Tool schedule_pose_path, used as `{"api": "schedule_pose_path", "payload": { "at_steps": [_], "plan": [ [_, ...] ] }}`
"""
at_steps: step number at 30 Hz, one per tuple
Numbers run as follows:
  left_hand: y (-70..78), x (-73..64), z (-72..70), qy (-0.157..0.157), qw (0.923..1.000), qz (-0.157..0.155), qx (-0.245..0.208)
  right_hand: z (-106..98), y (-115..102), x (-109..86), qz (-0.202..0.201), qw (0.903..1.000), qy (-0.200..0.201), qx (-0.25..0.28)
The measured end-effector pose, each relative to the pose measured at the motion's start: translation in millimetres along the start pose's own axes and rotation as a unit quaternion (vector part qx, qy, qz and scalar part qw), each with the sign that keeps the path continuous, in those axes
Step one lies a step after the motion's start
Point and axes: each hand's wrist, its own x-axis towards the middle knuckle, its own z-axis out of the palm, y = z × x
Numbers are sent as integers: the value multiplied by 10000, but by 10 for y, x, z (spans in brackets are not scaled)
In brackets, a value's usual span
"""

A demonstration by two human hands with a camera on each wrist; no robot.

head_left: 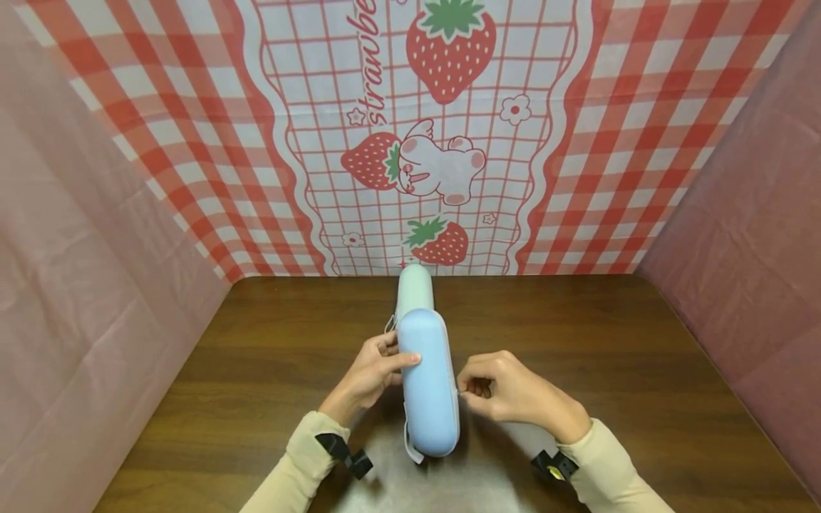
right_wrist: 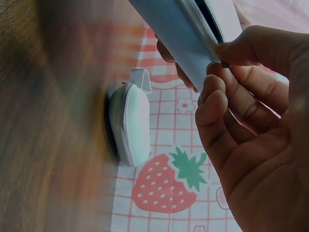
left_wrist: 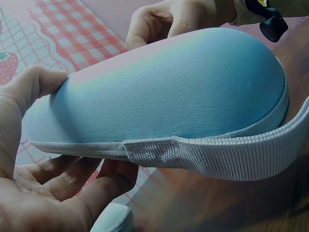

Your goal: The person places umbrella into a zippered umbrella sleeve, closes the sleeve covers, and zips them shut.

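Observation:
A light blue zippered hard case point(head_left: 428, 385) with rounded ends is held up over the table in the head view. My left hand point(head_left: 370, 372) grips it from the left, thumb on the upper face and fingers beneath. A white strap point(left_wrist: 231, 157) loops from its seam in the left wrist view. At the right side of the case, my right hand point(head_left: 513, 390) pinches the small zipper pull point(right_wrist: 224, 64). Dark gap shows along part of the zipper point(right_wrist: 208, 19) in the right wrist view; the inside of the case is hidden.
A pale green case point(head_left: 415, 285) with a strap lies behind the blue one, near the back of the wooden table point(head_left: 288, 313). A strawberry-print checked cloth point(head_left: 449, 235) hangs at the back, and pink cloth point(head_left: 737, 178) walls both sides.

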Motion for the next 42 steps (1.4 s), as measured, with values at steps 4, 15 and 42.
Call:
{"api": "schedule_pose_path", "payload": {
  "at_steps": [4,15,42],
  "plan": [
    [0,0,5,2,10000,9,-28,3,-4,-5,25,10000,-17,31],
    [4,15,-19,261,9985,-53,-482,31,-3,-27,178,9997,-126,97],
    [31,15,-31,187,9994,6,-277,40,-2,-40,171,9998,-70,83]
  ]
}}
